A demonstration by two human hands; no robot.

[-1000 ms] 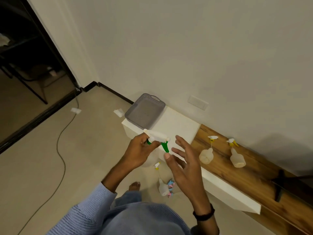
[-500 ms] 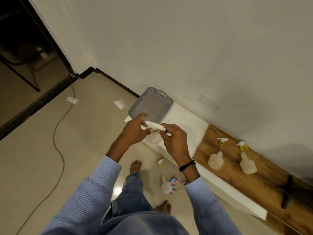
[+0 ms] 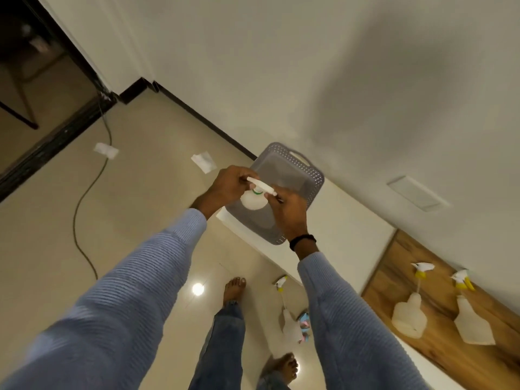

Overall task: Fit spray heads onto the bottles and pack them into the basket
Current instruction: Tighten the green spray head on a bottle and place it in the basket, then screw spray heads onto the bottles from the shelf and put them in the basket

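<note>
moved: bottle (image 3: 251, 202) with its white spray head (image 3: 261, 187) has come forward since half a second ago, now over the basket (image 3: 308, 175) | left hand (image 3: 228, 187) grips the head's back end | right hand (image 3: 291, 213) pinches its nozzle end | yellow-headed bottle (image 3: 408, 316) and second yellow-headed bottle (image 3: 472, 327) stand well off to my right hand's side

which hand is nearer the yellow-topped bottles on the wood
Right. The right hand grips the held bottle on the side toward the yellow-topped bottles; the left hand grips its far side.
</note>
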